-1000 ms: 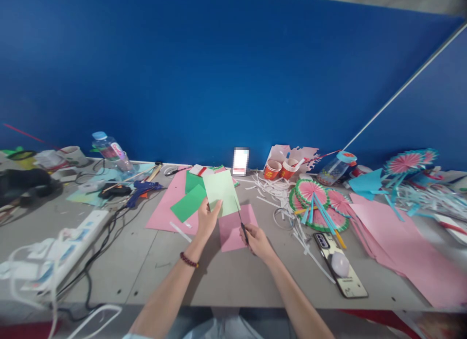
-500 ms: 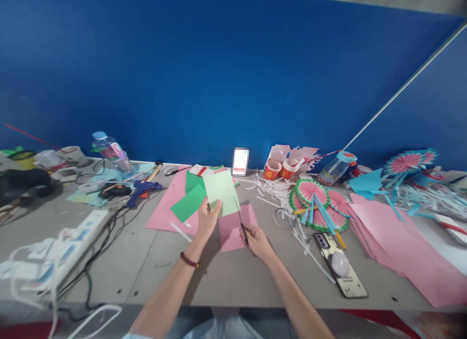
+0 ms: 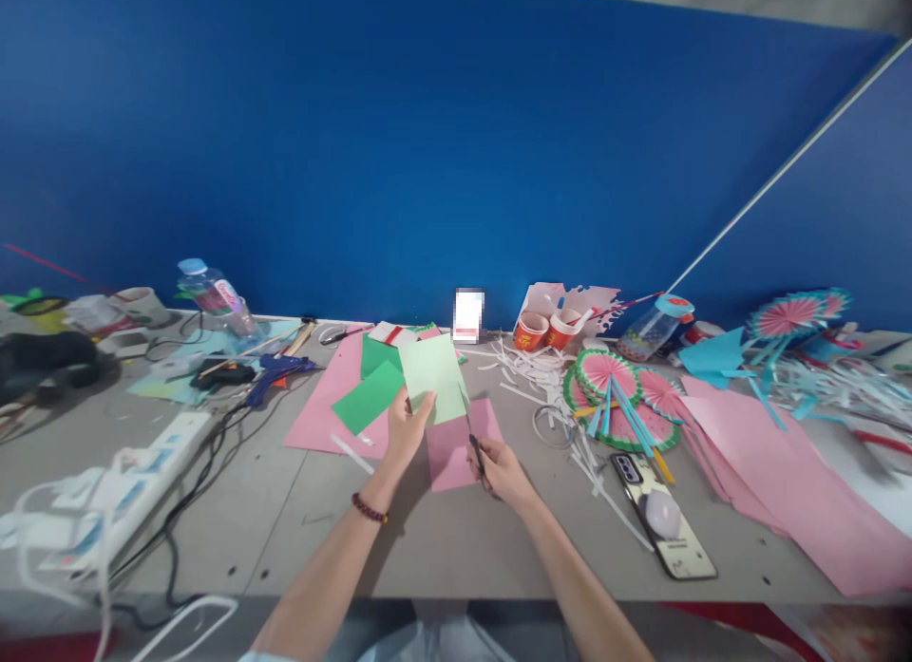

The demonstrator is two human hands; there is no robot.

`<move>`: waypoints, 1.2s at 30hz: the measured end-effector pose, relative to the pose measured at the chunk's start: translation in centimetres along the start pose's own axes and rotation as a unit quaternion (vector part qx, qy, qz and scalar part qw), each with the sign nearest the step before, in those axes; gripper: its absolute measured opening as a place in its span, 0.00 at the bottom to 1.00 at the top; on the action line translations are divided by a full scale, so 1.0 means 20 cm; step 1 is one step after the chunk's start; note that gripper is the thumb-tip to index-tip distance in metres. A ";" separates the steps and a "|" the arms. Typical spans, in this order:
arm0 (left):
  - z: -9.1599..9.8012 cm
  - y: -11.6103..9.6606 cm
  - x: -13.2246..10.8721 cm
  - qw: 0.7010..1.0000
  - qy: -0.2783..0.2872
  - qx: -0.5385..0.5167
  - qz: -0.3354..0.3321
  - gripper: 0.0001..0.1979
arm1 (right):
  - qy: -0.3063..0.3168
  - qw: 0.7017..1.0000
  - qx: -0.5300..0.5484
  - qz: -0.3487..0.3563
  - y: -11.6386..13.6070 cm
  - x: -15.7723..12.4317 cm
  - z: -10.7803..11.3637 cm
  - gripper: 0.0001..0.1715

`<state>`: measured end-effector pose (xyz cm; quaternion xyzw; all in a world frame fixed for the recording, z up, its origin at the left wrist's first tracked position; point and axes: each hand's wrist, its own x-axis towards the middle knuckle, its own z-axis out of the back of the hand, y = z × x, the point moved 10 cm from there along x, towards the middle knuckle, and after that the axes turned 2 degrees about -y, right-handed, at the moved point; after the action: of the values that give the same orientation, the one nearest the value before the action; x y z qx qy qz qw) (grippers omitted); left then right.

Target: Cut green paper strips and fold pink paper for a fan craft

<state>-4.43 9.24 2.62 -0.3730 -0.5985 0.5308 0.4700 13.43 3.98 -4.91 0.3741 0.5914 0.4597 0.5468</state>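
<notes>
My left hand (image 3: 409, 425) grips a sheet of light green paper (image 3: 434, 377) by its lower left corner, thumb on top, holding it above the table. In my right hand (image 3: 497, 464) are scissors (image 3: 474, 442) with dark handles, closed in my fingers. Their blades lie along the right edge of the light green sheet; whether they are cutting into it I cannot tell. Under the scissors and the sheet lies a pink paper square (image 3: 456, 458). Left of the sheet, a green paper rectangle (image 3: 367, 399) rests on a larger pink sheet (image 3: 313, 423).
Paper watermelon fans (image 3: 619, 401), white paper strips (image 3: 531, 368) and a phone (image 3: 666, 520) lie on the right. Red paper cups (image 3: 531, 330) stand at the back. A glue gun (image 3: 275, 377), power strip (image 3: 135, 482) with cables and bottle (image 3: 218, 296) are on the left.
The hands, light green paper and scissors keep nearly the same positions. The whole view has shifted very slightly.
</notes>
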 end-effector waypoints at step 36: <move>-0.12 0.03 -0.02 0.995 0.094 -0.035 0.007 0.21 | -0.006 1.000 0.025 0.009 0.01 0.00 0.02 0.26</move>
<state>-2.13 9.68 1.93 -0.4419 -0.5673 0.4750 0.5072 13.76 4.01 -4.66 0.3957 0.5958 0.4474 0.5369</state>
